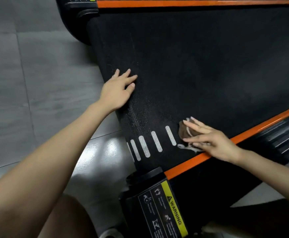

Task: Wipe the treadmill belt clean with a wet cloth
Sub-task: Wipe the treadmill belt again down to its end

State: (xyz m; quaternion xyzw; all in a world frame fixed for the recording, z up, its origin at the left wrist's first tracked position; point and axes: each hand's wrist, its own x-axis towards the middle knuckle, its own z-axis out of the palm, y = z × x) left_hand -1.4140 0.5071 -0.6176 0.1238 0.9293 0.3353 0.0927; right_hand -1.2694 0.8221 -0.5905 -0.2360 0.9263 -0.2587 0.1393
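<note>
The black treadmill belt (200, 66) fills the middle of the view, with several white dashes printed near its rear end. My left hand (118, 90) rests flat on the belt's rear edge, fingers spread and straight. My right hand (209, 140) presses a small brown cloth with pale stripes (185, 132) onto the belt beside the near orange stripe, its fingers straight over the cloth. Most of the cloth is hidden under that hand.
Orange side stripes (243, 136) run along both edges of the belt. A black end cap with a yellow WARNING label (173, 213) sits at the near corner. Grey floor tiles (28, 83) lie to the left. My knee shows at the bottom left.
</note>
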